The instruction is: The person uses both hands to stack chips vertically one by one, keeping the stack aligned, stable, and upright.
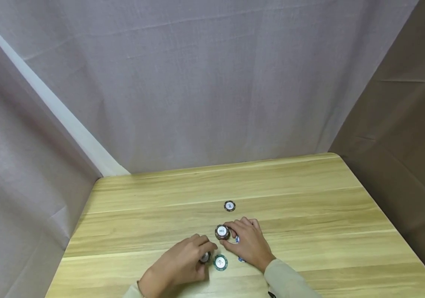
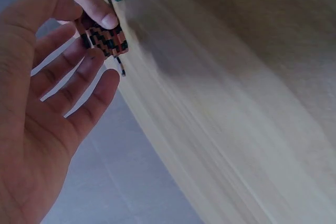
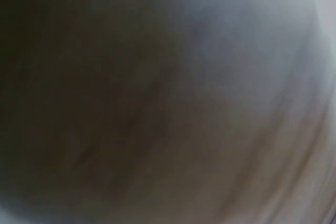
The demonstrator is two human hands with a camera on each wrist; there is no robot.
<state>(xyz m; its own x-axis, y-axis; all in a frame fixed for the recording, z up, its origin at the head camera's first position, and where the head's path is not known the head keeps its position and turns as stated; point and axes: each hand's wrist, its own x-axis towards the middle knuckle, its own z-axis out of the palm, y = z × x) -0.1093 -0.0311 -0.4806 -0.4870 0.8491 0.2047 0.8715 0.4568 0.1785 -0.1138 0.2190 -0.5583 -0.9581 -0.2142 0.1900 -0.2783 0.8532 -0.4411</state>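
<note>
My left hand [image 1: 202,249] lies low on the wooden table [image 1: 309,198], its thumb and forefinger pinching a small stack of red, black and green chips [image 1: 205,257]. In the left wrist view that left hand [image 2: 97,27] holds the small stack [image 2: 105,40] while the other fingers [image 2: 79,77] stay spread. A teal chip [image 1: 220,262] lies flat just right of it. My right hand [image 1: 231,236] grips a taller brown stack of chips [image 1: 222,232] topped by a white label. Blue chips [image 1: 241,259] peek out beneath the right hand.
A single dark chip [image 1: 229,205] lies alone farther back on the table. Grey cloth [image 1: 197,82] hangs behind and to the left, brown cloth [image 1: 402,124] to the right. The right wrist view is a dark blur.
</note>
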